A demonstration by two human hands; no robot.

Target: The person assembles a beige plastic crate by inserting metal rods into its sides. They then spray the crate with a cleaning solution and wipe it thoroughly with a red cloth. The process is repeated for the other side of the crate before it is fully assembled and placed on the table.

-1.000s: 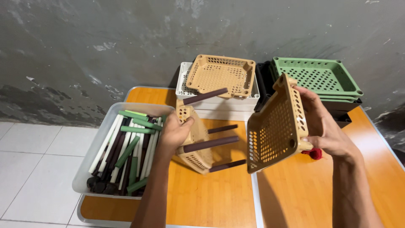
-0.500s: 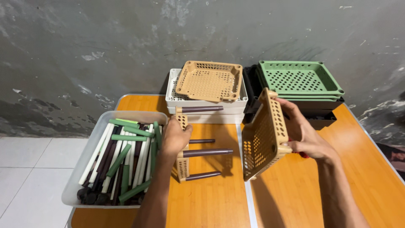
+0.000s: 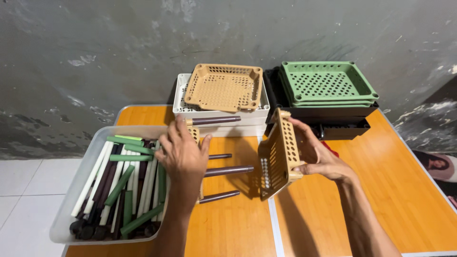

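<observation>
Tan perforated plastic basket trays were the work in hand: one [image 3: 278, 154] was held on edge over the orange wooden bench [image 3: 409, 190], its open face turned toward the second tray [image 3: 195, 135], which also stood on edge and was mostly hidden behind the left hand [image 3: 183, 154]. That hand's grip was closed over the top of the second tray, steadying it. Four dark brown round rods [image 3: 228, 170] stuck out sideways from it toward the other tray, the uppermost [image 3: 216, 120] near the white basket stack. The right hand [image 3: 316, 157] gripped the first tray by its far rim, fingers over the top edge and thumb beneath, keeping it just clear of the rod tips.

Judging by this, the step was the joining of two shelf levels: rods seated in one tray, the other being brought up to meet them. The next move seemed to call for lining up the corner sockets with all four rod ends at once, then pressing the trays squarely together while the left hand braced.

A clear plastic bin [image 3: 83, 190] of white, green and brown rods lay at the left. Behind were another tan tray [image 3: 223, 88] on the stacked white baskets [image 3: 219, 114], and green trays [image 3: 326, 81] on black ones [image 3: 333, 114].
</observation>
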